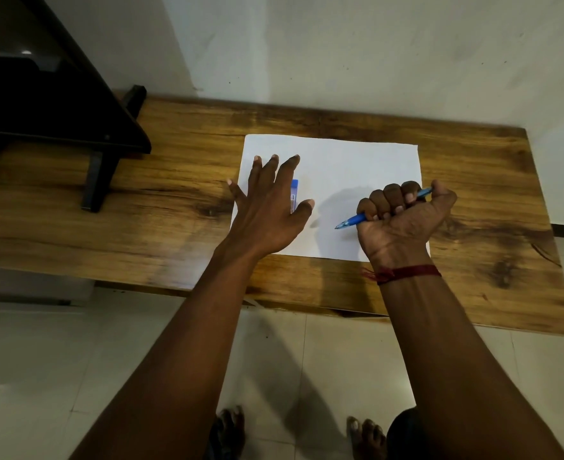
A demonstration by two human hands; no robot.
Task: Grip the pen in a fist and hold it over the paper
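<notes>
My left hand [267,207] lies with straight, spread fingers over the left part of the white rectangular paper sheet [340,164], which rests flat on the brown wooden tabletop [174,180]. A small blue-capped clear plastic tube [294,197] lies on the sheet, partly hidden under that hand. My right hand [403,220] grips the blue plastic ballpoint pen [352,221] in a closed fist, tip pointing left just above the sheet's lower middle. Judged step: sheet steadied, pen not yet in writing grip. Next move calls for regripping the pen between fingertips and lowering the tip to the paper
</notes>
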